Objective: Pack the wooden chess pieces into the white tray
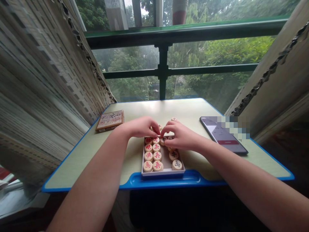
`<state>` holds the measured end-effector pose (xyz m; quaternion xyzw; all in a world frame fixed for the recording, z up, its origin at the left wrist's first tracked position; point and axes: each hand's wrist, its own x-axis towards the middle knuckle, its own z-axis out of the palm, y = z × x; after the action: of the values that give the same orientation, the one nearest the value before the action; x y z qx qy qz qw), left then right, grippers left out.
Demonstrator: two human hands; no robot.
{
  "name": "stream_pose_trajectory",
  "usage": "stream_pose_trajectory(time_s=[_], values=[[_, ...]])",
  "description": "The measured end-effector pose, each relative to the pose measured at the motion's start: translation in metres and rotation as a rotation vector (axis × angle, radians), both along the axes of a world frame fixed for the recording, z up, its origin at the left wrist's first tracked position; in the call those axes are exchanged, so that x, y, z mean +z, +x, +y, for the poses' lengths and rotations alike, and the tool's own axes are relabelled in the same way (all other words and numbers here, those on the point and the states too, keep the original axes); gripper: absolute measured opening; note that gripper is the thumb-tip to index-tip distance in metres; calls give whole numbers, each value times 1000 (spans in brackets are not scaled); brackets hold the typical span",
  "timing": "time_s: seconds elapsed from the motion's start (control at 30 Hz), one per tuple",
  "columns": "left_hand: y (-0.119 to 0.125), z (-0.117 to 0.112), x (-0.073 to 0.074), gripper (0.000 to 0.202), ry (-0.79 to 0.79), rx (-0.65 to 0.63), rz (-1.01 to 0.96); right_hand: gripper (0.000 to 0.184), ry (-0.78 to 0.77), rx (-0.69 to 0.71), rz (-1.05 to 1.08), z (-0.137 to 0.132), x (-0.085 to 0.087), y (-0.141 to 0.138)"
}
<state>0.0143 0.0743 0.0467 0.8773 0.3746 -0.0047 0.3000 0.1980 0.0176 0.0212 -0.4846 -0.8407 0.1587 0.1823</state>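
Observation:
An open shallow box (163, 173) near the table's front edge holds round wooden Chinese chess pieces. Red-marked pieces (157, 156) stand in two columns on its left; black-marked pieces (177, 164) line its right side. My left hand (145, 126) is curled at the box's far edge, fingertips closed together close to a few loose pieces (159, 127); what they hold is hidden. Over the far right part of the box, my right hand (178, 133) has thumb and finger bent around a black-marked piece (163, 140). Beyond it lies another loose piece (173, 119).
A decorated box lid (110, 120) lies at the left of the table (82, 161). To the right rests a phone (222, 135) with its screen lit. Curtains (48, 64) hang at both sides, and a green window railing (164, 64) stands behind the table.

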Motion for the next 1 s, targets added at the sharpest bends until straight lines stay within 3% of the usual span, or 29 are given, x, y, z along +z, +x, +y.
stream_pose_trajectory(time_s=[0.3,0.43,0.53,0.7,1.0], values=[[2,-1,1,25,105,52,-60,15,51,8,73,1,5,5],[6,5,-8,29,295,228,-147,22,219,-256,70,18,-1,21],[10,8,-16,28,268,241,-93,25,166,-381,-70,25,-6,32],[14,10,-26,29,210,260,-93,32,36,-276,-128,23,-6,38],[17,14,-32,40,205,247,-188,26,73,-124,-121,27,-9,36]])
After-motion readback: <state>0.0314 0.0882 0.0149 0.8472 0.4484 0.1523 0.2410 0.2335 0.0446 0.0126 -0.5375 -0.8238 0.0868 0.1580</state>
